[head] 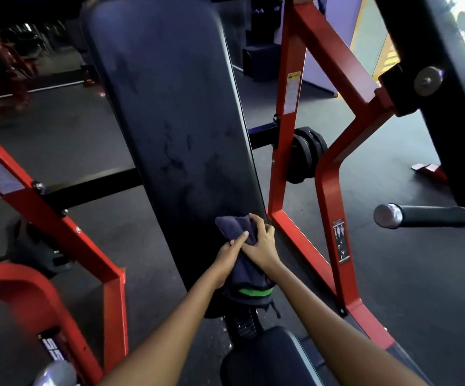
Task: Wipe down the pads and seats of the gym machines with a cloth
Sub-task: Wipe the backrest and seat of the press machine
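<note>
A long black back pad (175, 121) of a red-framed gym machine tilts away from me, its surface streaked with smears. At the pad's lower right end a dark navy cloth (235, 228) with a green stripe near its hanging end is bunched against it. My right hand (262, 243) grips the cloth at the pad's edge. My left hand (229, 256) holds the cloth just below, its fingers pinching the fabric beside the right hand. The black seat (267, 358) lies below, between my forearms.
Red frame posts (287, 129) rise right of the pad, with black weight plates (306, 154) behind them. A black handle with a chrome end (420, 215) juts in at the right. A red frame beam (58, 227) runs along the left. Dark rubber floor surrounds the machine.
</note>
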